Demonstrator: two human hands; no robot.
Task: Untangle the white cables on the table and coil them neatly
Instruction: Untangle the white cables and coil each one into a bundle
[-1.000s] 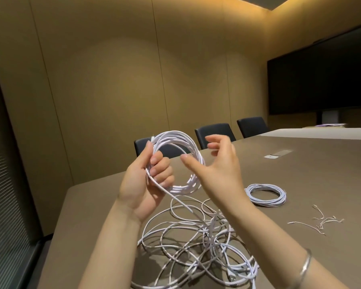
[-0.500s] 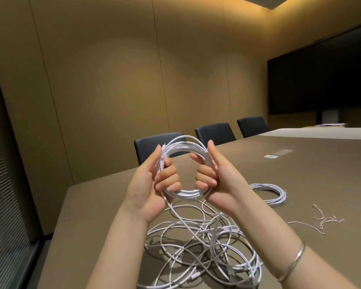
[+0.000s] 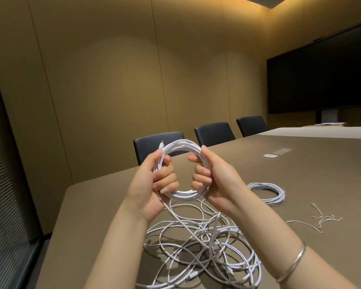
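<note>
Currently, entries by item:

Held coil: a round bundle of white cable [image 3: 182,193], several turns thick, held upright above the table at frame centre; a connector end sticks up at its upper left.

Left hand: left hand [image 3: 152,184] grips the left side of the held coil, fingers curled through the ring from inside, thumb along the outer edge.

Right hand: right hand [image 3: 215,180] grips the right side of the same coil, fingers wrapped inward through the ring; a thin silver bangle [image 3: 294,265] sits on that forearm at lower right.

Trailing strand: one white strand [image 3: 171,211] drops from the bottom left of the held coil down into the pile below.

Loose tangle: a heap of white cables [image 3: 206,247] in overlapping loops lies on the table at lower centre, under the forearms; a connector shows near its lower edge.

Finished coil: a second coil [image 3: 269,190] lies flat on the table, right of centre, apart from the tangle.

Ties: thin white ties [image 3: 323,221] scattered at right, well apart from the coils.

Table: brown table [image 3: 300,174], with a small inset panel [image 3: 277,152] at upper right.

Background: three dark chairs [image 3: 214,133] along the far edge; a large dark screen [image 3: 321,78] at upper right.
</note>
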